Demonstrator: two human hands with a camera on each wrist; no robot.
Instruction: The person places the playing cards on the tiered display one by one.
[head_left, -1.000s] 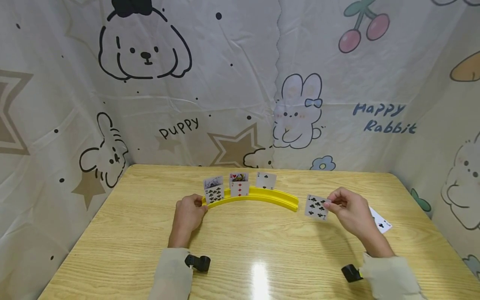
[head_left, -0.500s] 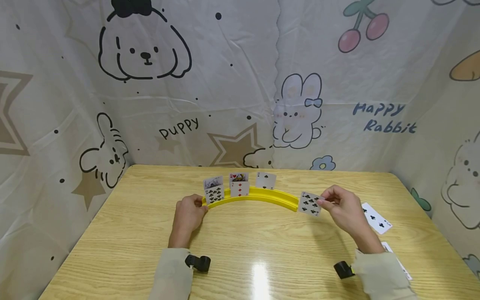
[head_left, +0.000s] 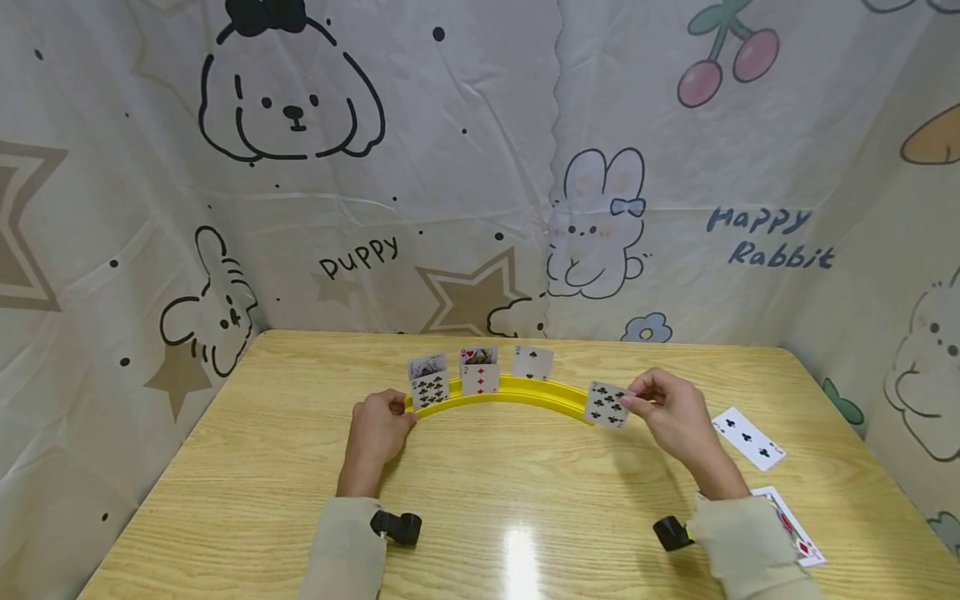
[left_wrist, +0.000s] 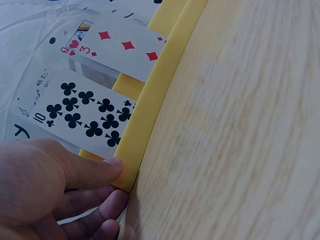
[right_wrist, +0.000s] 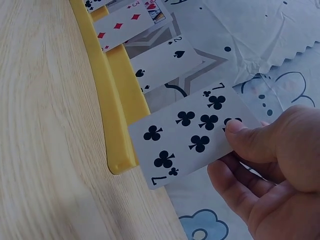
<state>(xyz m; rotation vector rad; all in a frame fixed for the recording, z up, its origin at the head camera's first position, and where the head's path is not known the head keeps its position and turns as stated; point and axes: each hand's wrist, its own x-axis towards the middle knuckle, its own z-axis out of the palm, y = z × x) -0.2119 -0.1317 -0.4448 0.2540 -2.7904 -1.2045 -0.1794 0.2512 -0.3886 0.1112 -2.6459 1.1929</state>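
My right hand (head_left: pixel 672 417) pinches a seven of clubs (right_wrist: pixel 187 137) between thumb and fingers, holding it at the right end of a curved yellow card holder (head_left: pixel 536 389). My left hand (head_left: pixel 377 433) grips the holder's left end, thumb in front, as the left wrist view shows. Cards stand in the holder: a ten of clubs (left_wrist: pixel 82 112) with a joker (head_left: pixel 427 364) behind it, a three of diamonds (left_wrist: pixel 122 45) with a queen of hearts (head_left: pixel 480 355) behind it, and a two of spades (head_left: pixel 533 362) in the rear slot.
On the wooden table (head_left: pixel 517 483), a three of clubs (head_left: pixel 748 437) lies face up beyond my right wrist. Nearer lies a diamond face card (head_left: pixel 797 533), partly covered by my sleeve. A patterned cloth (head_left: pixel 450 167) hangs behind the table.
My right hand has carried the seven of clubs leftward, from beside the holder to its right end. More of the two loose cards shows. My left hand stays put.
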